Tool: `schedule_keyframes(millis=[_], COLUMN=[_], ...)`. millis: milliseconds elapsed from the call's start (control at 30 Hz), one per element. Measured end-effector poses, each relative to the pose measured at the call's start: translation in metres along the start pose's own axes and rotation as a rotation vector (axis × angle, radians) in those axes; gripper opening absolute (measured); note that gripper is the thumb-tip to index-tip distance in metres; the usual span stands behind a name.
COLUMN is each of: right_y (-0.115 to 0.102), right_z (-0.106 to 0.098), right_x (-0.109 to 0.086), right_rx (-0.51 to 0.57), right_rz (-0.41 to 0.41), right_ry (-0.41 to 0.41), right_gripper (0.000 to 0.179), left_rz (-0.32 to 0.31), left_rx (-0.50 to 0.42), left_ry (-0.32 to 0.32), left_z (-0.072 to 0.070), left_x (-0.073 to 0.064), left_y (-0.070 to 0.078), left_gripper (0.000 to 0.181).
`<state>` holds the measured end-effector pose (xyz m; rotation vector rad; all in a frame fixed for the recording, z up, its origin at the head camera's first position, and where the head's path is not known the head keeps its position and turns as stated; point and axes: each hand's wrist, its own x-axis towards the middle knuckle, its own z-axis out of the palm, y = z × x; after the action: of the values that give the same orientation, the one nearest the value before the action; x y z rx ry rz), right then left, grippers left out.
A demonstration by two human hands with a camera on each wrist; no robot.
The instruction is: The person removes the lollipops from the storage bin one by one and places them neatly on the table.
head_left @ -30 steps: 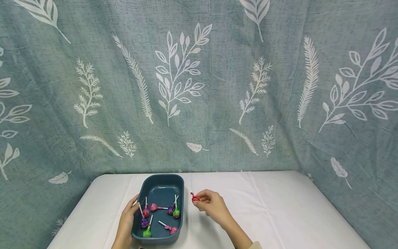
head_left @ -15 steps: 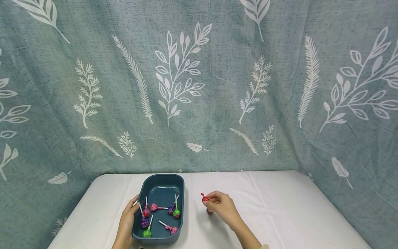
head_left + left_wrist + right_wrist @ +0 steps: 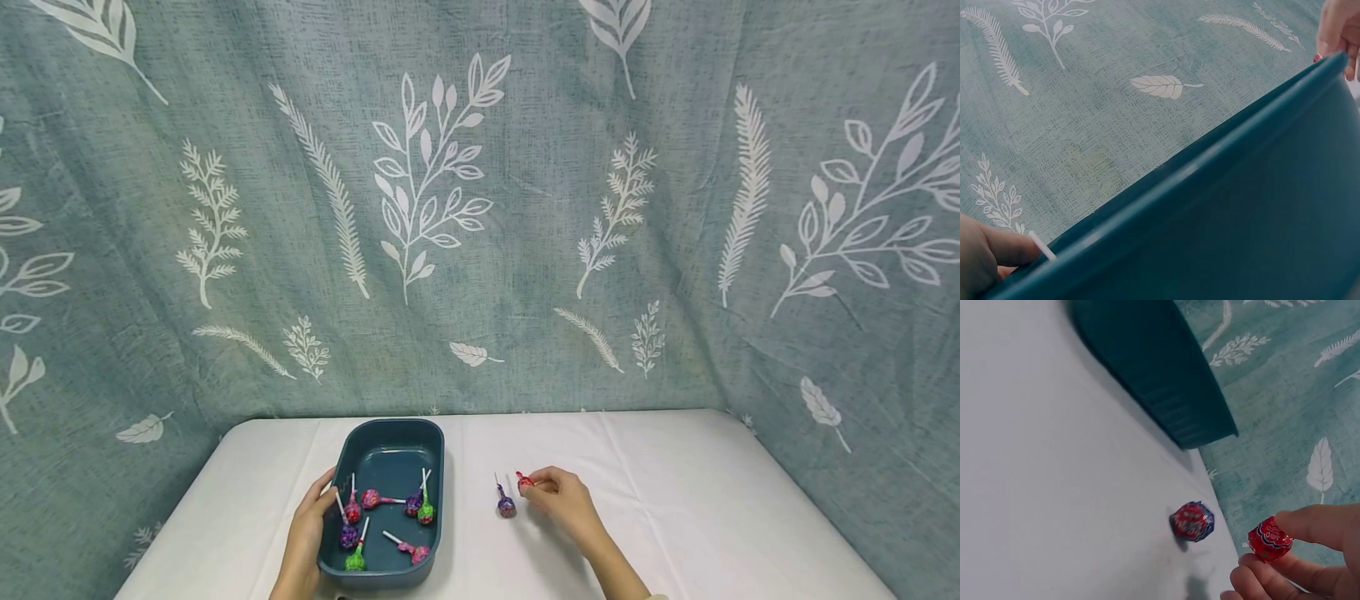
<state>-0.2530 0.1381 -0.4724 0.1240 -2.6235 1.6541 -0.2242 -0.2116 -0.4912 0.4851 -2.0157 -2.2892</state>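
My left hand [image 3: 303, 533] grips the left rim of a dark teal plastic box [image 3: 393, 579], its thumb [image 3: 1013, 247] lapping over the edge in the left wrist view. Several wrapped lollipops lie in the box, among them a green lollipop [image 3: 355, 562] and a pink lollipop [image 3: 418, 554]. Right of the box, my right hand [image 3: 566, 500] pinches a red lollipop [image 3: 1270, 540] by its wrapped head between thumb and fingers, above the table. Just left of that hand, a purple lollipop [image 3: 506, 506] rests on the white cloth with its stick pointing away.
A white cloth covers the table [image 3: 675, 500]. Behind the far edge hangs a grey-green curtain [image 3: 525, 250] with white leaf prints, which also closes off both sides.
My right hand has moved right, away from the box, with the red lollipop. The purple lollipop, hidden at first, now shows on the cloth. My left hand and the box have stayed put.
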Motion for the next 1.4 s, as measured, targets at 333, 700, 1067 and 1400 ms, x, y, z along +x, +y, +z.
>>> schedule_keyframes(millis=[333,700,1067,1400], right_y=[0.018,0.025,0.027,0.028], right_z=[0.004,0.008,0.009,0.010], right_x=[0.003,0.005,0.004,0.004], right_rx=[-0.159,-0.176,-0.195,-0.212], right_rz=[-0.021,-0.047,-0.048,-0.051], right_ry=[0.011,0.021,0.028,0.012], right_gripper=[0.020,0.018,0.018,0.015], left_rz=[-0.025,-0.009,-0.010,-0.015], left_rx=[0.016,-0.005,-0.009,0.007], left_ry=[0.024,0.003,0.009,0.023], left_z=[0.000,0.000,0.000,-0.001], left_x=[0.003,0.003,0.002,0.001], left_y=[-0.001,-0.002,-0.002,-0.002], left_gripper=[0.053,0.052,0.052,0.052])
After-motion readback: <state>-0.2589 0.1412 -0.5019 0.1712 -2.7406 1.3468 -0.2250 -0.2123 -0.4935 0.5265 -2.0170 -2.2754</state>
